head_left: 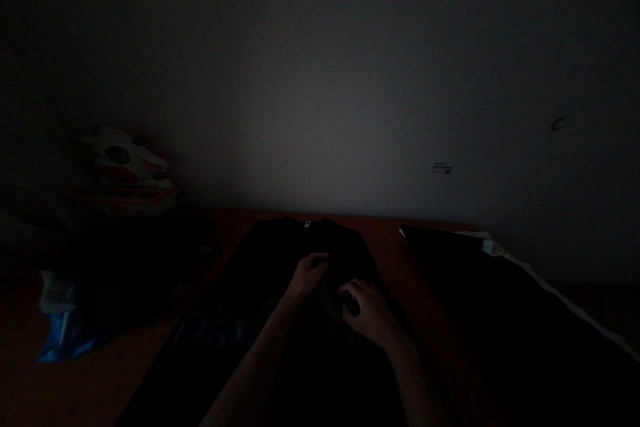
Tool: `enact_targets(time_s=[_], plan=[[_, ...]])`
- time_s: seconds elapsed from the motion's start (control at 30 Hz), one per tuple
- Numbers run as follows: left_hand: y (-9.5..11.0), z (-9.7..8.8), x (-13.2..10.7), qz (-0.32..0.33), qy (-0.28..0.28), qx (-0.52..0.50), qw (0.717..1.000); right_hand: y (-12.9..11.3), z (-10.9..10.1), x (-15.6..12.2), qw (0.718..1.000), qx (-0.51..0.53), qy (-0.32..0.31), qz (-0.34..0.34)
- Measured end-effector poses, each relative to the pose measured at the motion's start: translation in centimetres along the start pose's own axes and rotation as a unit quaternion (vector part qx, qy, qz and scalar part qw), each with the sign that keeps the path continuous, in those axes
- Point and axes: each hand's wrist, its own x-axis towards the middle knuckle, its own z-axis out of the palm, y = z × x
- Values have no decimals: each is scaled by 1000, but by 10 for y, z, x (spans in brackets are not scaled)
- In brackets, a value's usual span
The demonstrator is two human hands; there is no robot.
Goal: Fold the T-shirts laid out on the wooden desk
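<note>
The scene is very dark. A black garment (300,247), apparently a shirt with a small white label (307,223) at its neckline, lies spread on a reddish-brown table. Above its middle is my left hand (309,273), with fingers reaching right and the thumb a little apart. My right hand (369,312) curves in a C shape, a gap showing between thumb and fingers. A faint grey curved strip (327,303) shows between the hands; its kind cannot be made out. Nothing is visibly held, and whether the fingertips touch the cloth is unclear.
Right of the garment lies a large dark pile (465,293) with a white edge. To the left are dark items, a blue and clear plastic bag (67,330), and a white and red object (125,160) on a stack. A pale wall (320,100) stands behind the table (400,267).
</note>
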Motion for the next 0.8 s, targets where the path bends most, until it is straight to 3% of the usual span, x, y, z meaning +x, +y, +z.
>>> enact_targets(time_s=[0.27,0.37,0.47,0.53,0.63,0.8], plan=[[4,-14,0,7,-6,147,989,7,-6,-2,994,92,63,-13],[13,-13,-8,26,17,217,976,5,-9,-1,991,104,83,-10],[20,0,-20,90,69,340,934,9,-2,3,986,74,150,3],[18,12,-25,156,55,419,893,15,7,5,982,36,188,13],[7,26,-29,204,-12,449,870,28,22,4,983,-44,174,45],[-7,27,-30,200,-24,398,895,38,32,0,983,-130,99,86]])
